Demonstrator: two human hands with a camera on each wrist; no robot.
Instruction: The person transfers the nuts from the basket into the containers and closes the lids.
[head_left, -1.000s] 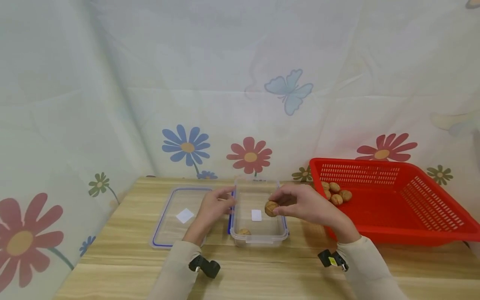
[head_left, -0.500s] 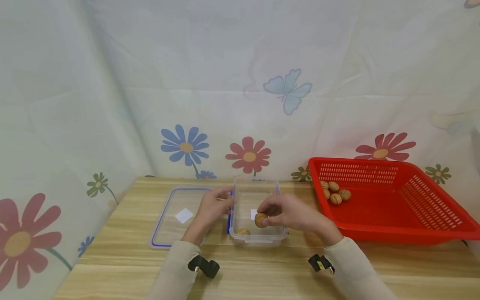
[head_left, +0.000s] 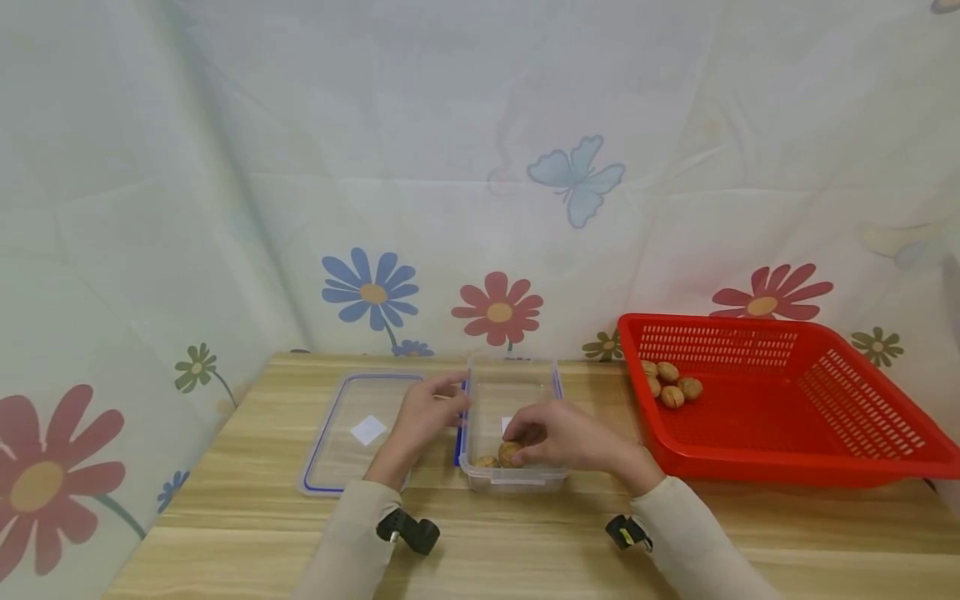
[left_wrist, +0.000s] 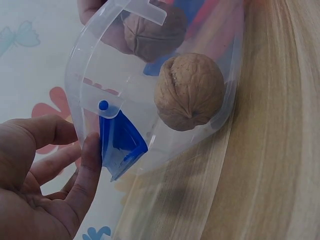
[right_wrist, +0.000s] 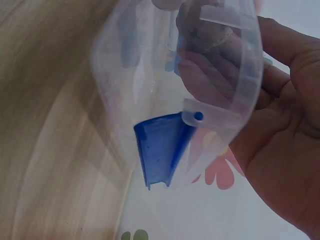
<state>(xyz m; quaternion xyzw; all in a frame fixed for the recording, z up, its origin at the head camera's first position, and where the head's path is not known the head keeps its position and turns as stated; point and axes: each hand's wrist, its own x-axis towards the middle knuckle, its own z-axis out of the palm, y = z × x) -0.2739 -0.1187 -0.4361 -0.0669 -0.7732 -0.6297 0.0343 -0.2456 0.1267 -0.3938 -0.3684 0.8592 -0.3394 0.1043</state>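
My right hand (head_left: 566, 435) reaches over the right side of a clear plastic box (head_left: 517, 477) and pinches a walnut (head_left: 510, 454) low inside it, near the front. Beside that nut, at the box's front left, lies another walnut (left_wrist: 190, 92). The right wrist view looks through the box wall at the right hand's fingers (right_wrist: 215, 75) and the held nut. My left hand (head_left: 426, 412) stays at the box's left side, its fingertips touching the outside by a hanging blue latch (left_wrist: 120, 142). Its other fingers are bent loosely.
A clear lid (head_left: 330, 454) with a blue seal and white label lies left of the box on the wooden table (head_left: 480, 550). To the right stands a red basket (head_left: 795, 467) with several walnuts (head_left: 671, 396) in its left end. A flowered curtain (head_left: 450, 208) hangs behind.
My right hand has moved left and down, bringing the walnut from above the box's right side to beside the other nut inside. The left hand has stayed in place.
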